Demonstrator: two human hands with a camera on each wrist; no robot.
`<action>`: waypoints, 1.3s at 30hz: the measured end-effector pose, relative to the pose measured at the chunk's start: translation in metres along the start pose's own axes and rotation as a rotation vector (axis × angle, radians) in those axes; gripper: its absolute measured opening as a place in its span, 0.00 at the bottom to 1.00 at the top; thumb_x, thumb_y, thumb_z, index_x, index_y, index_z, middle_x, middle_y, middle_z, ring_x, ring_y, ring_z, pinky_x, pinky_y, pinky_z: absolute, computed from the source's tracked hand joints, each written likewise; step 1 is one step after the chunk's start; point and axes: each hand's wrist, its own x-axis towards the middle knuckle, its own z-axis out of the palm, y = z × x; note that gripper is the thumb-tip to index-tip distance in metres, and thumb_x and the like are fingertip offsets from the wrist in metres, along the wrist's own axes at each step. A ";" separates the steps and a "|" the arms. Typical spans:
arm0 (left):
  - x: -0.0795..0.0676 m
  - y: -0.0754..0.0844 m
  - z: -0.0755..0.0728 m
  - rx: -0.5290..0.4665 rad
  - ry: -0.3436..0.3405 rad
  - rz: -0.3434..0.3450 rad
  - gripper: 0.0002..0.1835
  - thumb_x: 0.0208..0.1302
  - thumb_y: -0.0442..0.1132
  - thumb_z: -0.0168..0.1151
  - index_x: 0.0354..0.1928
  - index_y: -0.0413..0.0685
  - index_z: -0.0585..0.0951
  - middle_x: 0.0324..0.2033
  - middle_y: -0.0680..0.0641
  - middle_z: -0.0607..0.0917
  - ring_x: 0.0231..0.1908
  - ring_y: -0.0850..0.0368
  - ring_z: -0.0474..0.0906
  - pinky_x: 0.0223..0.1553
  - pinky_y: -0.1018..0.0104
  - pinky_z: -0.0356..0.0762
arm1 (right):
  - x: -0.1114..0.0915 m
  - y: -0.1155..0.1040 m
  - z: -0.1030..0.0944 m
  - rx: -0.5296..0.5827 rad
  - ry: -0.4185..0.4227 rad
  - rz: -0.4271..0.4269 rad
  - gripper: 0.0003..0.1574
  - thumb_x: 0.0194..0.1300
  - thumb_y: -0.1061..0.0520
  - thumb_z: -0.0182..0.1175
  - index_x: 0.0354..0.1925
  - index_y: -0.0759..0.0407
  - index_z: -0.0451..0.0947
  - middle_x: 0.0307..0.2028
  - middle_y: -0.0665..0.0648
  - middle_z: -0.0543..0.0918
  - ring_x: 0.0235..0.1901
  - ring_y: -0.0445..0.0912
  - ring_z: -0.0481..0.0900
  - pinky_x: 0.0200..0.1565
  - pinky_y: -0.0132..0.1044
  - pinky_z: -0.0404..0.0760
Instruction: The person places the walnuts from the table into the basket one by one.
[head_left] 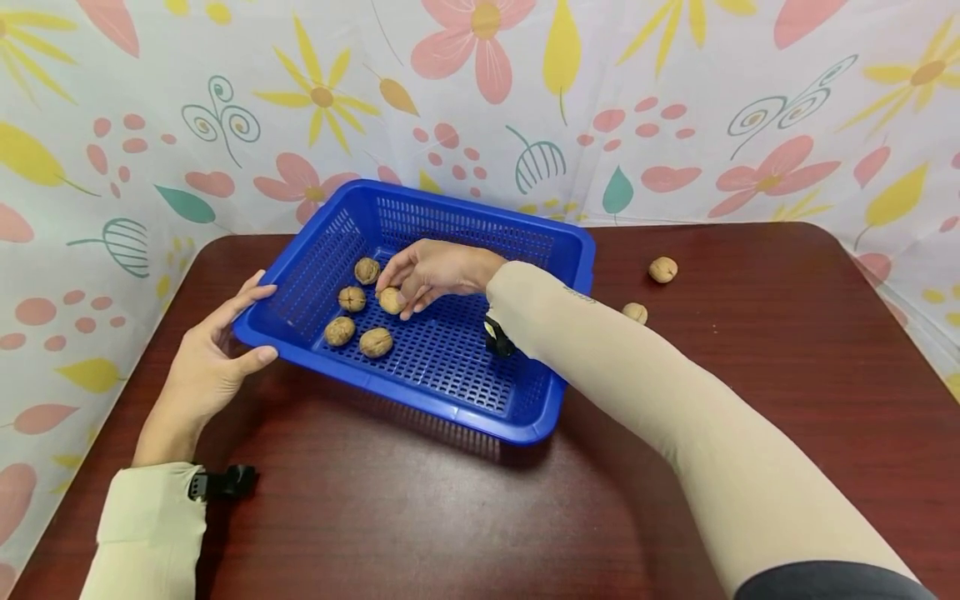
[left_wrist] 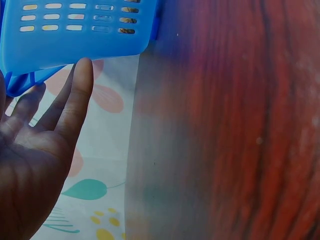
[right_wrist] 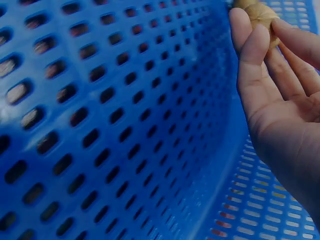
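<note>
A blue plastic basket (head_left: 450,408) with slotted walls sits on the table. My left hand (head_left: 206,358) holds its left corner, thumb at the front rim and fingers along the left side; in the left wrist view, a finger (left_wrist: 77,100) reaches the basket's wall. Inside the basket, my right hand (head_left: 442,271) pinches a walnut (head_left: 390,301) between thumb and fingertips. The right wrist view also shows this walnut (right_wrist: 261,17) in the fingertips. Several other walnuts lie in the left part of the basket, among them one walnut (head_left: 376,342) nearest the front wall.
Right of the basket, one walnut (head_left: 663,269) lies on the dark red-brown table (head_left: 787,350). Another walnut (head_left: 635,312) shows beside the right sleeve, partly covered by it. A flower-printed cloth (head_left: 480,108) hangs behind the table.
</note>
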 end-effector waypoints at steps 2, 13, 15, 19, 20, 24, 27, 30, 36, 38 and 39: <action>0.000 0.000 0.000 0.001 0.001 0.000 0.35 0.62 0.22 0.70 0.72 0.43 0.76 0.81 0.45 0.62 0.75 0.63 0.65 0.61 0.83 0.72 | 0.001 0.002 0.001 -0.006 0.000 0.013 0.20 0.72 0.71 0.60 0.60 0.63 0.81 0.71 0.60 0.76 0.46 0.55 0.90 0.48 0.41 0.86; 0.001 -0.001 0.001 -0.005 -0.007 0.003 0.35 0.62 0.22 0.70 0.72 0.43 0.76 0.81 0.46 0.62 0.77 0.60 0.63 0.62 0.83 0.71 | 0.004 0.008 0.005 -0.041 0.001 0.033 0.20 0.72 0.71 0.60 0.60 0.63 0.81 0.69 0.61 0.78 0.44 0.55 0.90 0.47 0.42 0.88; 0.001 -0.001 0.000 -0.003 -0.007 0.000 0.35 0.62 0.22 0.70 0.72 0.43 0.76 0.81 0.46 0.62 0.77 0.59 0.62 0.62 0.83 0.71 | 0.004 0.009 0.006 -0.052 0.005 0.024 0.20 0.72 0.71 0.60 0.60 0.64 0.81 0.68 0.61 0.79 0.43 0.54 0.90 0.47 0.42 0.88; 0.001 -0.001 0.000 0.000 -0.004 -0.003 0.34 0.62 0.22 0.70 0.71 0.43 0.76 0.81 0.46 0.62 0.78 0.57 0.61 0.62 0.84 0.70 | 0.005 0.009 0.007 -0.066 0.018 0.002 0.20 0.72 0.72 0.60 0.60 0.65 0.81 0.66 0.61 0.80 0.41 0.52 0.89 0.48 0.42 0.88; 0.001 -0.001 -0.001 0.000 -0.005 -0.003 0.34 0.63 0.22 0.70 0.71 0.44 0.76 0.81 0.47 0.62 0.78 0.57 0.61 0.63 0.84 0.70 | 0.005 0.009 0.007 -0.066 0.021 -0.002 0.20 0.72 0.72 0.60 0.60 0.65 0.81 0.66 0.61 0.80 0.41 0.52 0.89 0.48 0.42 0.88; 0.001 -0.001 -0.001 -0.005 -0.005 0.003 0.34 0.62 0.22 0.70 0.71 0.43 0.76 0.81 0.47 0.63 0.78 0.57 0.61 0.64 0.84 0.69 | 0.006 0.008 0.008 -0.066 0.034 -0.007 0.21 0.72 0.72 0.59 0.60 0.66 0.81 0.66 0.61 0.80 0.40 0.52 0.89 0.47 0.42 0.87; 0.001 -0.001 0.000 -0.009 -0.007 0.007 0.34 0.62 0.22 0.70 0.71 0.42 0.76 0.81 0.47 0.63 0.78 0.58 0.61 0.65 0.83 0.68 | 0.006 0.008 0.008 -0.070 0.037 -0.003 0.22 0.72 0.72 0.59 0.61 0.66 0.80 0.66 0.61 0.80 0.40 0.52 0.89 0.47 0.42 0.87; 0.001 -0.001 0.000 -0.007 -0.007 0.008 0.34 0.62 0.22 0.70 0.71 0.42 0.76 0.81 0.47 0.63 0.77 0.59 0.62 0.64 0.83 0.69 | 0.005 0.008 0.007 -0.080 0.030 -0.002 0.22 0.72 0.71 0.59 0.62 0.65 0.80 0.66 0.61 0.81 0.40 0.52 0.89 0.47 0.42 0.88; 0.001 -0.001 0.001 -0.024 -0.005 0.013 0.35 0.62 0.21 0.70 0.71 0.42 0.76 0.81 0.44 0.61 0.76 0.61 0.63 0.61 0.82 0.72 | 0.004 0.007 0.007 -0.100 0.019 -0.006 0.22 0.73 0.71 0.57 0.63 0.65 0.79 0.64 0.60 0.82 0.41 0.52 0.89 0.50 0.45 0.88; 0.001 -0.002 0.001 -0.018 -0.004 0.010 0.35 0.62 0.21 0.70 0.71 0.42 0.76 0.81 0.44 0.61 0.76 0.61 0.63 0.61 0.83 0.72 | 0.004 0.006 0.007 -0.099 0.020 -0.005 0.22 0.74 0.70 0.57 0.63 0.65 0.79 0.63 0.60 0.83 0.41 0.53 0.89 0.50 0.46 0.87; 0.000 -0.002 0.001 -0.011 -0.003 0.006 0.35 0.62 0.22 0.70 0.72 0.42 0.76 0.81 0.45 0.62 0.76 0.61 0.63 0.62 0.83 0.71 | 0.004 0.005 0.006 -0.099 0.022 -0.005 0.22 0.74 0.70 0.57 0.63 0.65 0.79 0.63 0.60 0.83 0.41 0.53 0.89 0.51 0.47 0.87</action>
